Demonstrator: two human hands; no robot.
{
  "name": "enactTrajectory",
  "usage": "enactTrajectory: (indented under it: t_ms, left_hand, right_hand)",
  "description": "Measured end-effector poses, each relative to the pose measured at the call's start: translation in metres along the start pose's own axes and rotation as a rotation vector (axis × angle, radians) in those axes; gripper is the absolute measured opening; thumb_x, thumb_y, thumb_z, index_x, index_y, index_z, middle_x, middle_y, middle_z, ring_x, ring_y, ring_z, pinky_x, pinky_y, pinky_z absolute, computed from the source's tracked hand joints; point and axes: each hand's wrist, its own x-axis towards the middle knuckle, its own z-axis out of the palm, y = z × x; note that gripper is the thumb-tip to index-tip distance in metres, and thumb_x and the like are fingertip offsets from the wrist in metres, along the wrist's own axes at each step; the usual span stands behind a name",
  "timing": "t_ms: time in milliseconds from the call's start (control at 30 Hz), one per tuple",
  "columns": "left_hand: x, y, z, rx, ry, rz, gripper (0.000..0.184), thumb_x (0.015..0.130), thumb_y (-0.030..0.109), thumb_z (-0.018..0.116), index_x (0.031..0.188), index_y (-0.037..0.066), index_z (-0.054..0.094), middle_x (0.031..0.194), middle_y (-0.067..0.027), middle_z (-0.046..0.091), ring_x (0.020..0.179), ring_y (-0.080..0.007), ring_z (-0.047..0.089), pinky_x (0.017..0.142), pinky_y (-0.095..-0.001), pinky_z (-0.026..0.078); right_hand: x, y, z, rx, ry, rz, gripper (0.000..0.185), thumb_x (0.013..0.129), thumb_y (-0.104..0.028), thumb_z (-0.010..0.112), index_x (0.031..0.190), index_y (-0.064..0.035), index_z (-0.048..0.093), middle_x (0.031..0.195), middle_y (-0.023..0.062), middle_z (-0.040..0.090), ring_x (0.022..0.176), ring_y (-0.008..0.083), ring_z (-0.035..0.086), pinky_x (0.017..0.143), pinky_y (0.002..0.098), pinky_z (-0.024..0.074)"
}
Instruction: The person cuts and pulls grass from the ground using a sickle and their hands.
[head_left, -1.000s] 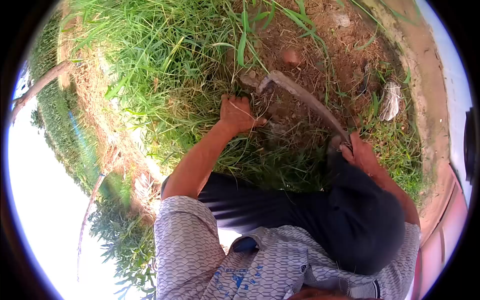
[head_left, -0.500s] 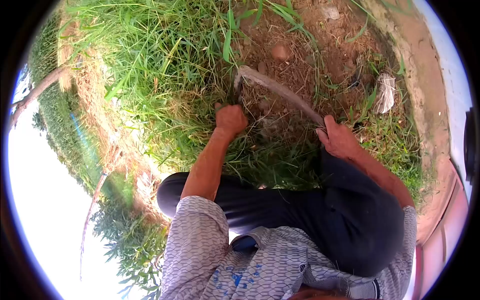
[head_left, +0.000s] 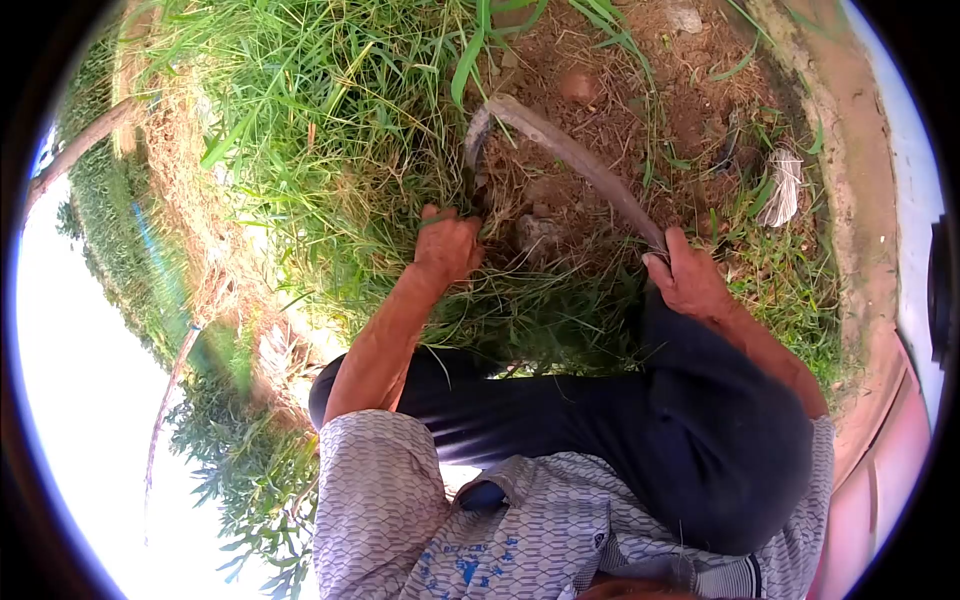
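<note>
My right hand (head_left: 692,280) is wrapped round the lower end of a sickle's long wooden handle (head_left: 580,165). The curved sickle blade (head_left: 476,140) points down into the grass at the far end, its tip hidden among stems. Just below the blade, my left hand (head_left: 447,245) is closed on a bunch of grass (head_left: 425,215) close to the ground. Blades of grass stick out around its fingers. Tall green grass (head_left: 330,110) stands to the left, while reddish bare soil (head_left: 640,120) with dry stalks lies under the handle.
A bundle of white cord (head_left: 782,187) lies on the right by a low earthen edge (head_left: 835,200). Stones, including a reddish one (head_left: 578,85), sit in the soil. My bent knees in dark trousers (head_left: 560,410) are close below the hands. Dry straw (head_left: 200,210) covers ground farther left.
My left hand has shifted a little left and toward me, still closed on grass. The sickle's head sits slightly farther from that hand. The whole view has shifted slightly.
</note>
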Motion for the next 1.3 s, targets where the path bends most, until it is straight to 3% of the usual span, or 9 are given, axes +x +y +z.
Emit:
enactTrajectory:
  t_ms: [200,267,567,700,767,800,900,1067,1300]
  left_hand:
    - [-0.021,-0.008,-0.009,-0.044,0.003,0.082,0.03,0.071,0.025,0.067,0.095,0.008,0.063,0.073,-0.0125,0.063,0.085,-0.0276,0.058,0.085,-0.042,0.036]
    - [-0.022,-0.013,-0.011,-0.07,0.039,0.124,0.03,0.071,0.025,0.068,0.095,0.008,0.063,0.073,-0.0119,0.063,0.084,-0.0275,0.058,0.086,-0.0419,0.036]
    - [-0.087,-0.068,-0.059,-0.187,0.095,0.028,0.026,0.067,0.028,0.076,0.078,0.008,0.065,0.073,-0.0123,0.061,0.067,-0.0273,0.057,0.071,-0.0412,0.041]
    - [-0.126,-0.124,-0.033,-0.275,0.201,-0.02,0.031,0.067,0.031,0.078,0.078,0.008,0.062,0.063,-0.0092,0.055,0.066,-0.0294,0.056,0.076,-0.0424,0.039]
    - [-0.134,-0.144,-0.007,-0.395,0.28,-0.114,0.032,0.067,0.03,0.079,0.085,0.009,0.063,0.068,-0.0093,0.057,0.07,-0.0317,0.057,0.077,-0.0453,0.04]
    - [-0.133,-0.141,-0.004,-0.352,0.285,-0.157,0.039,0.07,0.036,0.077,0.099,0.012,0.065,0.088,-0.0111,0.064,0.088,-0.0317,0.06,0.082,-0.0474,0.043]
    - [-0.137,-0.19,0.097,-0.712,0.285,-0.316,0.044,0.073,0.039,0.074,0.106,0.013,0.063,0.098,-0.0116,0.064,0.098,-0.0307,0.059,0.085,-0.0475,0.044]
    - [-0.123,-0.216,0.12,-0.859,0.198,-0.385,0.044,0.075,0.038,0.072,0.108,0.011,0.062,0.099,-0.0113,0.064,0.096,-0.0295,0.059,0.084,-0.046,0.045]
    - [-0.118,-0.253,0.191,-1.1,0.112,-0.461,0.043,0.078,0.037,0.068,0.11,0.01,0.061,0.1,-0.0108,0.064,0.094,-0.028,0.059,0.083,-0.044,0.046]
  right_hand:
    - [-0.049,0.045,-0.011,-0.119,-0.098,-0.05,0.034,0.091,-0.028,0.06,0.101,-0.0011,0.041,0.066,0.0257,0.058,0.062,0.0424,0.063,0.052,0.0503,0.0456]
    - [-0.071,0.052,-0.035,0.091,-0.215,0.06,0.033,0.092,-0.03,0.061,0.099,-0.0016,0.045,0.067,0.0228,0.058,0.058,0.0402,0.061,0.052,0.0464,0.045]
    - [-0.025,0.002,-0.022,0.132,-0.254,-0.028,0.038,0.088,-0.034,0.066,0.096,-0.0021,0.047,0.066,0.0197,0.058,0.058,0.0374,0.06,0.055,0.0451,0.0441]
    - [0.009,-0.035,-0.03,0.152,-0.343,0.02,0.041,0.085,-0.036,0.068,0.096,-0.0014,0.049,0.067,0.0201,0.059,0.061,0.0388,0.061,0.058,0.0463,0.0452]
    - [0.021,-0.052,-0.035,0.028,-0.297,-0.037,0.042,0.083,-0.037,0.069,0.093,-0.0011,0.049,0.067,0.0203,0.059,0.062,0.0399,0.061,0.059,0.0469,0.0461]
    - [0.026,-0.053,-0.03,0.111,-0.322,-0.056,0.042,0.083,-0.037,0.069,0.093,-0.0014,0.049,0.065,0.0202,0.057,0.062,0.0399,0.061,0.06,0.0472,0.0465]
    - [0.033,-0.082,-0.023,0.105,-0.222,-0.094,0.043,0.083,-0.038,0.069,0.091,-0.0013,0.047,0.061,0.0189,0.054,0.058,0.0365,0.059,0.057,0.0459,0.0459]
    - [0.05,-0.092,-0.044,0.087,0.301,-0.048,0.035,0.084,-0.029,0.069,0.087,-0.0028,0.046,0.056,0.0125,0.049,0.049,0.0261,0.052,0.05,0.0385,0.043]
    - [0.01,-0.097,-0.072,-0.146,0.476,0.27,0.032,0.083,-0.027,0.068,0.087,-0.0035,0.047,0.058,0.0134,0.051,0.051,0.024,0.051,0.052,0.0385,0.0439]
